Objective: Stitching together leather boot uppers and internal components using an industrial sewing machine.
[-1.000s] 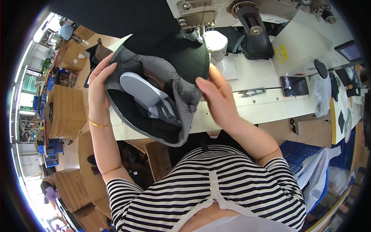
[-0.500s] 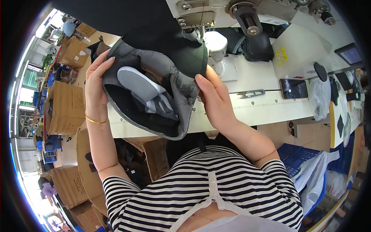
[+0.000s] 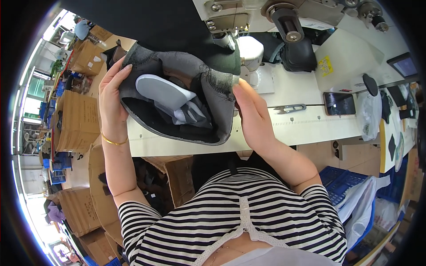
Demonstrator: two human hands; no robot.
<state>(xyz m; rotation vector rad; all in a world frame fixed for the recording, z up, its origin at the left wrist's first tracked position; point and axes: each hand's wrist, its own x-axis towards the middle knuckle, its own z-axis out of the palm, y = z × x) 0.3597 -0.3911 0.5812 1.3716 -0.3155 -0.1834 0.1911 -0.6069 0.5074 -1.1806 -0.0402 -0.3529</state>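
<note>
A dark grey padded fabric piece (image 3: 224, 106), stitched and hollow like a pouch, hangs between my hands beneath the sewing machine head (image 3: 228, 22). My left hand (image 3: 112, 95) pinches its left edge, thumb on top. At its right edge my right hand (image 3: 254, 116) grips with the thumb on the near face and the fingers mostly hidden behind. Inside the hollow lies a smooth grey sole-shaped piece (image 3: 164, 91) with a pale rim, beside crumpled grey material. The far edge of the fabric runs up near the presser foot (image 3: 226, 42); whether it sits under the foot I cannot tell.
Thread snips (image 3: 290, 108) and a phone (image 3: 339, 103) lie on the white table (image 3: 319, 126), right of my hand. Dark padded pieces (image 3: 298, 55) are stacked behind. Cardboard boxes (image 3: 79, 122) stand at the left, a blue crate (image 3: 339, 181) at the lower right.
The near lower rim of the fabric piece has risen and shifted right, and its right side has spread outward. My right hand has moved slightly right; my left hand stays nearly in place.
</note>
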